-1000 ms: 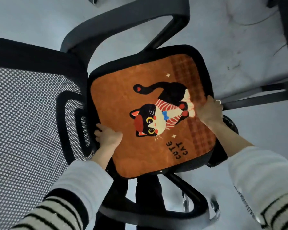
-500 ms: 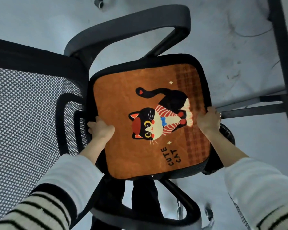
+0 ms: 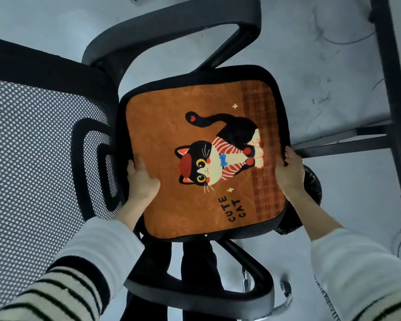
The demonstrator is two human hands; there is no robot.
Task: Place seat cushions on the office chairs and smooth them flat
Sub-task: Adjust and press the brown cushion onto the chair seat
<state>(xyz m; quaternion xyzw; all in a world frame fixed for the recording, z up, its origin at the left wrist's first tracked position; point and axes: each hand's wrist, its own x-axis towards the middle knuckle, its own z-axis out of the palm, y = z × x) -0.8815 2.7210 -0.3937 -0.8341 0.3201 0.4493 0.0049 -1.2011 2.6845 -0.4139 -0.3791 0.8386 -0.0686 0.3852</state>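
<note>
1. Here, the orange seat cushion (image 3: 195,158) with the cat picture is lying on the seat of the black office chair (image 3: 162,35), in the middle of the frame. The black seat edge is showing all around it.
2. The left hand (image 3: 142,179) is resting on the cushion's left edge, next to the mesh chair back (image 3: 33,147). Its fingers look lightly bent and are lying on the fabric. I am not seeing them wrapped around anything.
3. The right hand (image 3: 288,169) is sitting at the cushion's right edge, on the checked strip. Its fingertips are curling over the edge, so it looks like it is holding the cushion and seat rim there. I cannot tell how tight the hold is.
4. The cushion looks soft, fuzzy and light. I am guessing it bends easily and can bunch up if it is pushed hard. It is not something that breaks.
5. The best places to hold it are the two side edges, where the hands are now. Flat palms sliding from the middle out to the edges should work well for smoothing.
6. The cushion looks almost flat, so I think the smoothing is nearly finished.
7. The gray floor (image 3: 322,66) is showing behind the chair.
</note>
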